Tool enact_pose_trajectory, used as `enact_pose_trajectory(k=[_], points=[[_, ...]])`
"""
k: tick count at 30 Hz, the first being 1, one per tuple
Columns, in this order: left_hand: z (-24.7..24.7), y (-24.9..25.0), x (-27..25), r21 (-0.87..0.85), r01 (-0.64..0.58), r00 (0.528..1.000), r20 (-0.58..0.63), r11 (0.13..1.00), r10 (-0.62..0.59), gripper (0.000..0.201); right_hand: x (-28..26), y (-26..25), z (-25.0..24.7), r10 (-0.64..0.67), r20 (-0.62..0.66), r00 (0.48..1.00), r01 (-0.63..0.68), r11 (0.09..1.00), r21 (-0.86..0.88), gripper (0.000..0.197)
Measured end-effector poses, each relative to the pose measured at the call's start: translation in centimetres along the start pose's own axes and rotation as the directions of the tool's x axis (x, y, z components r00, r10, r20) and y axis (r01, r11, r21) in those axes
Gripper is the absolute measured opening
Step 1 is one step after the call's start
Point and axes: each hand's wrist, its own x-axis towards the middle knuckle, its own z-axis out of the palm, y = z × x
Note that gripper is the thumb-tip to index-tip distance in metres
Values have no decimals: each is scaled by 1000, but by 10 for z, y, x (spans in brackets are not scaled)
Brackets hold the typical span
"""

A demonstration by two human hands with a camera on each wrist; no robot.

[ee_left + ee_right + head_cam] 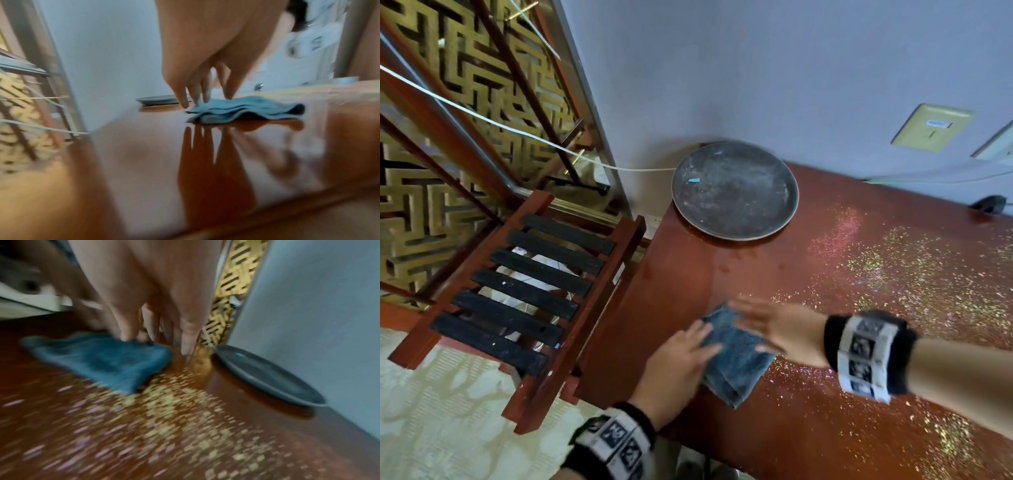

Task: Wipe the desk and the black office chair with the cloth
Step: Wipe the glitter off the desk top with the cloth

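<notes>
Near the desk's left front corner, the folded blue cloth (736, 356) lies flat on the red-brown desk (808, 428), both hands on it. Left hand (681, 359): fingers straight, tips pressing the cloth's left edge, nothing curled round it. Right hand (780, 330): fingers straight and spread, laid over the cloth's far part; its view is motion-blurred, so how firmly it presses I cannot tell. Neither hand grips.

Glitter (893, 274) is scattered across the desk to the right of the cloth and behind it, thickest toward the wall; some touches the cloth's right edge. Strip of desk left of the cloth looks bare and glossy. Round metal tray (736, 192) sits in the back-left corner against the wall. Slatted wooden rack (524, 294) stands on the floor just beside the desk's left edge. No black office chair in view.

Risks, my read:
- Flat palms with no grip: on the glossy top the cloth may bunch or slide out from under the fingers on a fast stroke.
- Strokes toward the left or front edge would push glitter onto the floor and rack.
- A dry cloth likely spreads glitter rather than lifting it.
- Wiping toward the back could knock the tray or leave glitter trapped round its rim.
- Chair still to do.
</notes>
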Motion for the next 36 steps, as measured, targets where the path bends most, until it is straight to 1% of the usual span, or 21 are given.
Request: enact_pose_trajectory(k=[1, 2, 3, 4, 6, 8, 10, 11, 12, 13, 15, 17, 18, 20, 23, 26, 27, 30, 33, 34, 36], points=[[-9, -14, -2, -81, 70, 995, -69, 994, -76, 43, -4, -13, 10, -35, -4, 999, 35, 999, 14, 61], [-19, -27, -4, -103, 139, 987, -67, 985, -146, 46, -4, -25, 21, -50, -19, 999, 50, 999, 0, 65], [-26, -39, -5, -87, 195, 981, -3, 977, -196, 55, -1, -35, 35, -21, -37, 999, 21, 1000, 0, 70], [-31, -48, -3, -62, 227, 972, 69, 972, -223, 68, 4, -43, 43, 25, -39, 999, -25, 1000, 14, 76], [-37, -57, 9, -30, 277, 946, 182, 961, -267, 91, 15, -54, 48, 66, -53, 996, -63, 996, 57, 87], [-40, -62, 23, -1, 291, 927, 248, 957, -282, 107, 29, -52, 51, 117, -41, 992, -114, 990, 81, 90], [-43, -65, 35, 39, 304, 904, 303, 952, -301, 119, 43, -38, 40, 142, -109, 984, -135, 988, 73, 90], [-45, -66, 40, 57, 309, 894, 325, 949, -310, 122, 50, -29, 30, 182, -129, 975, -166, 978, 123, 89], [-47, -66, 47, 66, 308, 889, 335, 949, -312, 123, 56, -20, 19, 234, -79, 969, -217, 959, 181, 85], [-48, -66, 54, 74, 307, 888, 337, 949, -313, 122, 61, -13, 11, 264, -31, 964, -255, 952, 171, 80], [-52, -64, 68, 89, 306, 882, 348, 948, -318, 121, 67, -11, 12, 234, -42, 971, -225, 960, 166, 75], [-53, -63, 82, 114, 300, 878, 354, 947, -321, 122, 69, -14, 23, 163, -55, 985, -155, 980, 124, 75], [-53, -62, 89, 131, 290, 879, 355, 948, -318, 122, 68, -15, 22, 151, -50, 987, -146, 984, 106, 76], [-53, -58, 102, 160, 270, 882, 355, 949, -311, 120, 71, -3, 22, 160, -102, 982, -149, 983, 110, 77], [-55, -55, 116, 195, 262, 871, 373, 945, -319, 122, 69, 14, 12, 243, -51, 969, -221, 937, 271, 81], [-55, -57, 120, 198, 290, 845, 407, 936, -348, 127, 68, 19, 12, 331, -121, 936, -251, 867, 431, 99], [-55, -58, 121, 196, 298, 840, 410, 934, -354, 127, 68, 18, 13, 332, -117, 936, -251, 862, 441, 100], [-56, -57, 121, 195, 313, 834, 412, 930, -367, 128, 69, 17, 15, 316, -98, 944, -261, 893, 368, 93], [-57, -53, 124, 199, 327, 829, 409, 924, -381, 128, 72, 20, 15, 354, -120, 928, -273, 861, 429, 102], [-57, -52, 125, 207, 328, 827, 408, 922, -386, 128, 72, 19, 16, 351, -123, 928, -271, 864, 425, 100], [-57, -49, 127, 231, 332, 822, 406, 915, -400, 128, 70, 15, 18, 314, -106, 944, -263, 905, 335, 87]])
